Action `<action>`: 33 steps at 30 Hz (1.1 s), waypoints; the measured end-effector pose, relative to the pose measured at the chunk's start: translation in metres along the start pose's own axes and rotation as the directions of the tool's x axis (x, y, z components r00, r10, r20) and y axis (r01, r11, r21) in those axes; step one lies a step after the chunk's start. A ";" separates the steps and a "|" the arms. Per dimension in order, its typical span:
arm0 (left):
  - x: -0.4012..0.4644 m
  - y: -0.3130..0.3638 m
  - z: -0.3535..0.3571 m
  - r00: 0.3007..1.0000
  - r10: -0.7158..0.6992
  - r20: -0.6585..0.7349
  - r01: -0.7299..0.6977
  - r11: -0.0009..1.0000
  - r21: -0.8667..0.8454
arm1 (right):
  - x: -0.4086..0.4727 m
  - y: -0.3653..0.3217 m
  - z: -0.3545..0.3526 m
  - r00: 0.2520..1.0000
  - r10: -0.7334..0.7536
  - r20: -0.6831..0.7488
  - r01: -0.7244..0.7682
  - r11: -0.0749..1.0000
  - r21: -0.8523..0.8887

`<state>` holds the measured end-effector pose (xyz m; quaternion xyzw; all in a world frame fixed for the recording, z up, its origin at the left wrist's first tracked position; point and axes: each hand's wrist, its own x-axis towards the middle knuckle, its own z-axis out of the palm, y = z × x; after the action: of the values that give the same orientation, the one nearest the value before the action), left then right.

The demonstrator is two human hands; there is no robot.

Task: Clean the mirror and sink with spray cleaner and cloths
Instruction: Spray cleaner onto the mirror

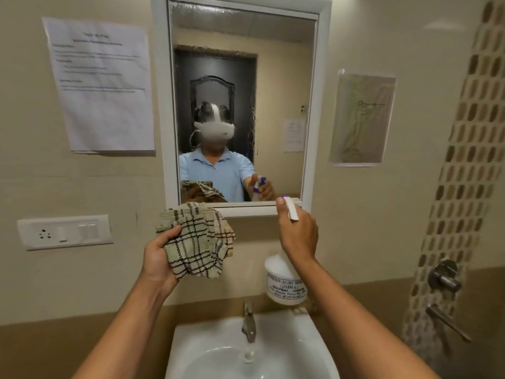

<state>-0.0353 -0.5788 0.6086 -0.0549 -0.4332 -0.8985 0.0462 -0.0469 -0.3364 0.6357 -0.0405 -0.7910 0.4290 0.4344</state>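
Observation:
A white-framed mirror [284,77] hangs on the beige wall, its glass misted with wet spray around the middle. Below it stands a white sink [297,348] with a metal tap [248,322]. My left hand [159,255] is shut on a bunched checked cloth [198,242], held up just under the mirror's lower left corner. My right hand [299,231] grips the neck of a white spray bottle [284,283] with a purple-tipped nozzle, raised at the mirror's lower right edge and pointing at the glass.
A printed paper sheet [101,86] is stuck left of the mirror, a drawing [362,119] to its right. A switch and socket plate [64,232] sits on the left wall. Metal shower valves [444,276] stick out at the right by a mosaic tile strip.

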 end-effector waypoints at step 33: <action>-0.016 -0.221 0.168 0.892 -0.408 0.197 0.416 0.909 -0.001 | -0.020 0.187 -0.164 0.988 0.090 -0.128 -0.094 0.995 -0.027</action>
<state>-0.0389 -0.3093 0.5396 -0.0494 -0.4181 -0.8873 -0.1882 0.0262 -0.1215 0.5310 -0.1111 -0.7662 0.4319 0.4628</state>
